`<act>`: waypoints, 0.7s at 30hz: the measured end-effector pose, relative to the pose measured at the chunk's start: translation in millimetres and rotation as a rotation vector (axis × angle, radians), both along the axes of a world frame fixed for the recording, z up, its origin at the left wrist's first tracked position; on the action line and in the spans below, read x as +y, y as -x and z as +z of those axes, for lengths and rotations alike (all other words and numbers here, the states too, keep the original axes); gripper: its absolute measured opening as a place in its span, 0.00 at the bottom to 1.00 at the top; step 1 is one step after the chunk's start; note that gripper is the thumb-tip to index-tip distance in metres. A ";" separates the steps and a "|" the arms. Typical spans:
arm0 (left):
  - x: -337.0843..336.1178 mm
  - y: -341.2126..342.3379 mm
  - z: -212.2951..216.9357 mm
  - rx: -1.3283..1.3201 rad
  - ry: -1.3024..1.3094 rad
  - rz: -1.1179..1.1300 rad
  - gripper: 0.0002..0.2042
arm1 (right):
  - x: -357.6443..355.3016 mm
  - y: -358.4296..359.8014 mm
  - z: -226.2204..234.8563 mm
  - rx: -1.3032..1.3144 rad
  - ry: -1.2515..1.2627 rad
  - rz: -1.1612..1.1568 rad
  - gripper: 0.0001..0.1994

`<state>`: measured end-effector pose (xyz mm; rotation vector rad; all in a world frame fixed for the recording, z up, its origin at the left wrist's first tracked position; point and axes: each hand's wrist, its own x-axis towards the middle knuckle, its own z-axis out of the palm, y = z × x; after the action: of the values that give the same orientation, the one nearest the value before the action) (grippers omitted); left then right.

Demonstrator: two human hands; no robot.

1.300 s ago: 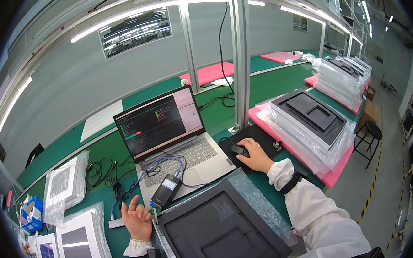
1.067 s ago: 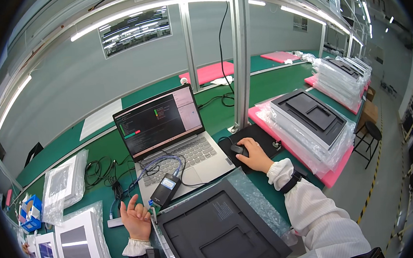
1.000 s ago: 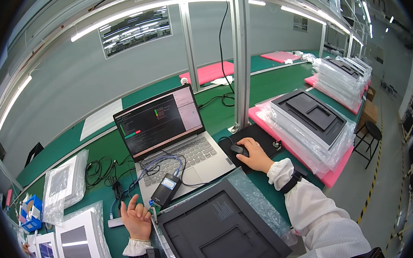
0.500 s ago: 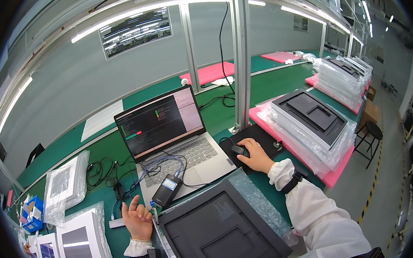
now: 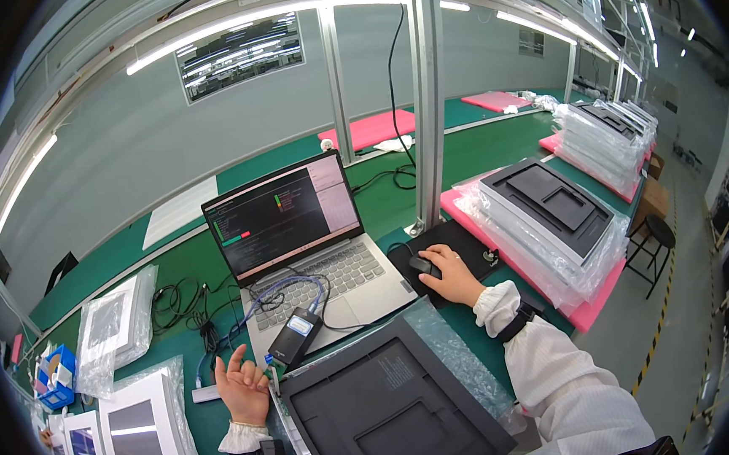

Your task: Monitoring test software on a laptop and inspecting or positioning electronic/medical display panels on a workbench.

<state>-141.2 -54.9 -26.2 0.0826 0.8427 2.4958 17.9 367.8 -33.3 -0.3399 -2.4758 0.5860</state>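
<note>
My right hand [image 5: 455, 279] rests over a black computer mouse [image 5: 423, 266] on a dark mouse pad [image 5: 459, 246]. Palm up, my left hand [image 5: 243, 388] lies beside the left edge of a dark grey panel [image 5: 376, 396], its fingers loosely bent and apart, holding nothing. The panel sits on clear bubble wrap [image 5: 457, 348] in front of me. Behind it stands an open laptop [image 5: 343, 288] with a dark screen window. A black adapter box [image 5: 295, 337] with a blue cable lies on the laptop's front left.
A stack of bagged dark panels [image 5: 550, 214] lies on pink foam at the right, with another stack [image 5: 603, 135] beyond. White framed panels [image 5: 142, 433] and a blue bin [image 5: 56, 377] are at left. A metal post [image 5: 427, 96] rises behind the laptop. Black cables [image 5: 188, 303] lie left of it.
</note>
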 end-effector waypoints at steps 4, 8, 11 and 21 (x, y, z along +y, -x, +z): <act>-0.8 0.7 -0.8 0.006 0.001 -0.009 0.26 | 0.8 -0.2 -2.3 -0.012 0.003 -0.001 0.26; 0.1 -0.7 1.2 -0.003 0.012 0.007 0.26 | -3.4 -0.3 -0.1 0.005 0.028 -0.007 0.26; 0.5 -1.1 2.8 -0.011 0.007 0.003 0.26 | -1.0 0.0 0.5 0.031 -0.001 0.011 0.25; -0.6 0.8 -0.9 -0.009 -0.010 -0.012 0.26 | 0.8 0.3 -0.1 0.026 -0.001 0.012 0.23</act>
<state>-142.0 -55.5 -27.1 0.0800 0.8241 2.4873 17.6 368.6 -33.4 -0.3155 -2.4549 0.5907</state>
